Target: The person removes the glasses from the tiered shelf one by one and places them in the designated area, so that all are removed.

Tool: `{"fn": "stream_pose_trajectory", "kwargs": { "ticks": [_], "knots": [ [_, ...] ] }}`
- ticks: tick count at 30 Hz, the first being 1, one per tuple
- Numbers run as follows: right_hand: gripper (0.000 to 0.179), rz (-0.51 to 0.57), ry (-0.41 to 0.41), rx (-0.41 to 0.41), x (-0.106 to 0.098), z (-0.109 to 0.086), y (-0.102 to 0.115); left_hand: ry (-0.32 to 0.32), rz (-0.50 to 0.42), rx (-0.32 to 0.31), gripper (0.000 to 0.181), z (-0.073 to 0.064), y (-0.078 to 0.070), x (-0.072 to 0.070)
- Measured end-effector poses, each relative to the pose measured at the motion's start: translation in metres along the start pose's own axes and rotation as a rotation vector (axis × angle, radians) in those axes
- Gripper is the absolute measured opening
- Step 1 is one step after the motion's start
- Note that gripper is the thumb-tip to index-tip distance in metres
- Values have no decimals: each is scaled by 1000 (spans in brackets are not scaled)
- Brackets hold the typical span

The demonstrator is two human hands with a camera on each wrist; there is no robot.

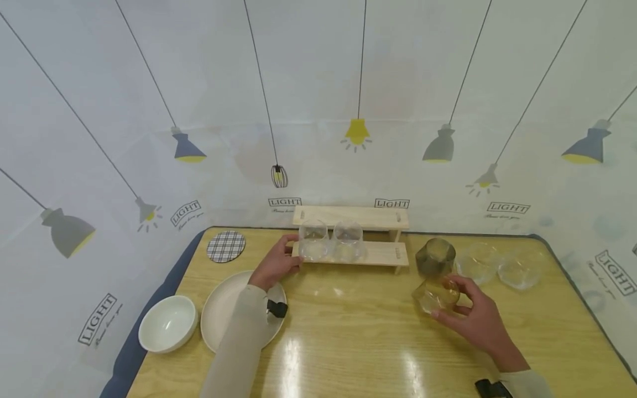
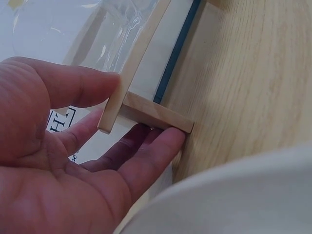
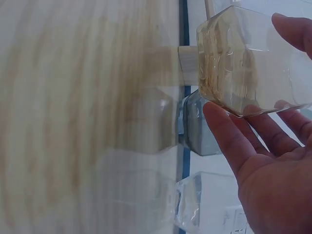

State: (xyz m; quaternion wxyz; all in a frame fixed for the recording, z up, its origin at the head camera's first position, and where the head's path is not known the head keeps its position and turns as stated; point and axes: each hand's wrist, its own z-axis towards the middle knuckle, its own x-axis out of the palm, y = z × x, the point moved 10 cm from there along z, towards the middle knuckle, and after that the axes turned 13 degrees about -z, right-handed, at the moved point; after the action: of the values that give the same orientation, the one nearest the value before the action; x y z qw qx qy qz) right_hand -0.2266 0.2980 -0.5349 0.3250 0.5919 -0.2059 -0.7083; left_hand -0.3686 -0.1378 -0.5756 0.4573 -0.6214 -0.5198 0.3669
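My left hand (image 1: 277,262) grips the left end of a two-tier wooden rack (image 1: 380,254). In the left wrist view its thumb presses the edge of the lower board (image 2: 139,48) while fingers lie against the short leg (image 2: 156,113). Two clear glasses (image 1: 313,241) (image 1: 348,241) stand side by side on that lower tier. Held between thumb and fingers of my right hand (image 1: 475,318) is an amber faceted glass (image 1: 435,296), tilted and raised off the table, as the right wrist view shows. A grey smoky glass (image 1: 435,257) stands just behind it.
Two clear faceted glasses (image 1: 479,262) (image 1: 520,268) stand at the right rear. On the left are a white bowl (image 1: 168,323), a large pale plate (image 1: 219,309) partly under my left forearm, and a round checked coaster (image 1: 226,246). A lamp-printed cloth (image 1: 318,99) hangs behind the table.
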Motion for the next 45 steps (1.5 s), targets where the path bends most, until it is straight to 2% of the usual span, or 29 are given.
{"fn": "stream_pose_trajectory", "kwargs": {
  "ticks": [10,17,23,28,31,34,39,45],
  "knots": [
    [74,-49,-31,41,-7,-13,-15,4,-2,5,64,-1,0,2],
    [74,-60,-17,94,-8,-10,-25,-1,-22,2,64,-1,2,1],
    [78,-88,10,130,-7,-7,-28,1,-44,6,65,-1,1,1],
    [90,-142,40,134,-6,-3,-30,4,-62,10,64,-1,2,1],
    [99,-168,59,120,-7,-2,-27,2,-55,9,64,-1,3,2],
    [100,-180,57,102,-11,-2,-23,6,-47,3,64,-1,4,4],
    [82,-142,0,48,-21,1,-11,4,-45,-3,64,-3,3,4],
    [67,-143,-68,-10,-33,13,20,-10,-30,-7,64,-2,3,1]
  ]
}}
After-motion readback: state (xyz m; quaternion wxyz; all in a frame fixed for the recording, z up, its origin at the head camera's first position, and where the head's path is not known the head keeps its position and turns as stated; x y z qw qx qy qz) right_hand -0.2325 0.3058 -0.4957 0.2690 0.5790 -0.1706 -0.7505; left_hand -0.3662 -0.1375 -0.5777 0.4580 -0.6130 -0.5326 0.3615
